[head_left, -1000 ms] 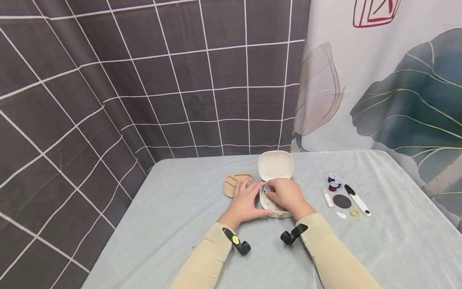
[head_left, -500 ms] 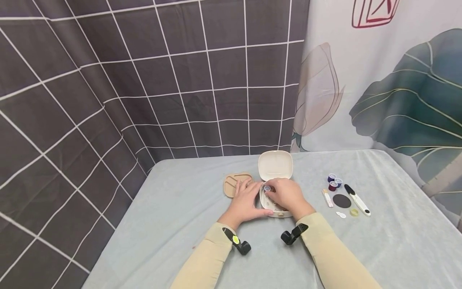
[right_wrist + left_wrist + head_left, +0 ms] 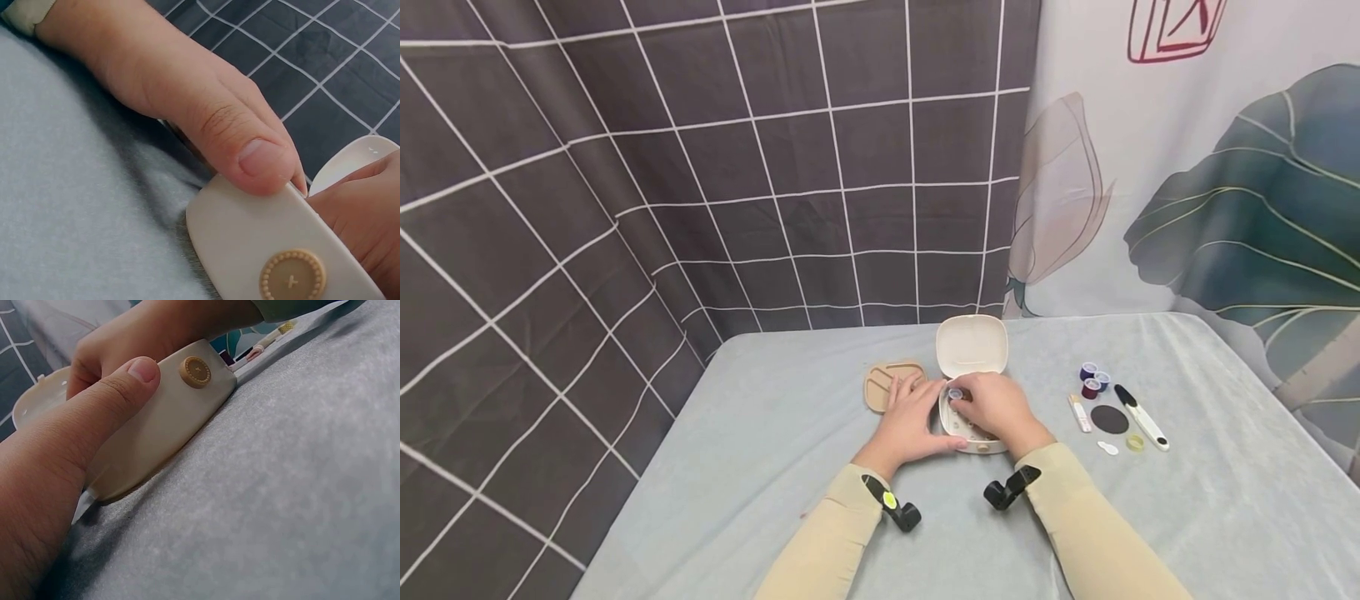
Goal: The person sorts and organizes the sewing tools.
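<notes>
A small cream sewing box (image 3: 983, 447) with a button-shaped clasp (image 3: 195, 372) lies on the table, its lid (image 3: 972, 344) raised at the back. My left hand (image 3: 912, 421) holds the box at its left side, thumb against the front wall and fingers reaching along the far left. Inside the box, my right hand (image 3: 996, 406) pinches a small thread spool (image 3: 955, 393) near the back left corner. Most of that spool is hidden by the fingers. Holes dot the floor of the box. In the left wrist view, the right hand is bent down behind the front wall.
A tan divided tray (image 3: 880, 385) sits left of the box, partly under the left fingers. To the right are several thread spools (image 3: 1092, 388), a black disc (image 3: 1108, 419), a slim white-and-black tool (image 3: 1142, 418), a yellowish ring (image 3: 1135, 442), a needle threader (image 3: 1107, 448) and a small pale stick (image 3: 1080, 413).
</notes>
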Tool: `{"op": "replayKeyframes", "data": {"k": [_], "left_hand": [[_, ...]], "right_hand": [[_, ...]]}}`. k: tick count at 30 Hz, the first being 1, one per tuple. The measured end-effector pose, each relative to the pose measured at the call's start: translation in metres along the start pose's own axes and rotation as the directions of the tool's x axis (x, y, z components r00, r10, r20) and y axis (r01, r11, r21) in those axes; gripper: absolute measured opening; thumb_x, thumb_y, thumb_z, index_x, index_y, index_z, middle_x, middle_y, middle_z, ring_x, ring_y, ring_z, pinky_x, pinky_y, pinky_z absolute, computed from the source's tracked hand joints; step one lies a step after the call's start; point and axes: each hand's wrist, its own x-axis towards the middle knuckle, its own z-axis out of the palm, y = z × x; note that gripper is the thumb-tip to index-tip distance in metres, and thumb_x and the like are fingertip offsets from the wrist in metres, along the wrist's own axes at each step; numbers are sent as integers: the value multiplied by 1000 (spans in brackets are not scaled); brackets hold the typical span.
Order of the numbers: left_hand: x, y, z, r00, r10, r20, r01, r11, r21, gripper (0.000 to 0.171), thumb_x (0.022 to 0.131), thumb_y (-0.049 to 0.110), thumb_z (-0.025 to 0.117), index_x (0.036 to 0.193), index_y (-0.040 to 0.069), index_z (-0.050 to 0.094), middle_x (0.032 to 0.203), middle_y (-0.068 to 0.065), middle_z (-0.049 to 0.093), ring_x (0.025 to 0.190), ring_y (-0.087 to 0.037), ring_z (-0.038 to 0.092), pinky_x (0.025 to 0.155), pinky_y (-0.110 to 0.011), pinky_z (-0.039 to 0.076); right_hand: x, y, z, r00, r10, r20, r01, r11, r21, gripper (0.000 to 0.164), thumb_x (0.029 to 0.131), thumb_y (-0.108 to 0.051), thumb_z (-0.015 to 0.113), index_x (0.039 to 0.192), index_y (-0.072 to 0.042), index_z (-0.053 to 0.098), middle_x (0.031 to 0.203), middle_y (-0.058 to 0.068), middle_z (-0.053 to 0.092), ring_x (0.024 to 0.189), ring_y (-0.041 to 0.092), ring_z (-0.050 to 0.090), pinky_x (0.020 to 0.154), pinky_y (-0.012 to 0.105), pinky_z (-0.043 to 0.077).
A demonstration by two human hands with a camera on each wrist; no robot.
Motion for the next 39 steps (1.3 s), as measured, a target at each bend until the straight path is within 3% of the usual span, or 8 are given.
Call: {"op": "replayKeyframes", "data": {"k": [8, 17, 39], "left_hand": [[1, 1, -1, 1000, 4, -8, -3, 1000, 13, 103, 74, 81, 66, 154, 21, 42, 154, 6, 47, 150, -30, 27, 123, -60, 9], [2, 2, -1, 1000, -9, 0, 9, 1000, 1, 103, 74, 81, 67, 155, 22, 41, 155, 6, 46, 150, -29, 26, 123, -59, 8], [0, 0, 2, 1000, -8, -6, 8, 1000, 1, 104, 73, 81, 66, 155, 22, 41, 155, 6, 46, 150, -29, 27, 123, -60, 10]], "right_hand": [[0, 0, -3, 1000, 11, -5, -10, 999, 43, 26, 84, -22, 81, 108, -14, 74, 91, 1, 74, 83, 24, 69, 75, 48, 56], [0, 1, -1, 1000, -2, -22, 2, 1000, 12, 24, 85, -24, 80, 107, -16, 75, 82, -3, 70, 72, 19, 63, 68, 46, 53], [-1, -1, -1, 1000, -19, -14, 20, 1000, 20, 25, 84, -19, 81, 108, -14, 76, 88, 0, 73, 77, 20, 66, 72, 47, 54]]}}
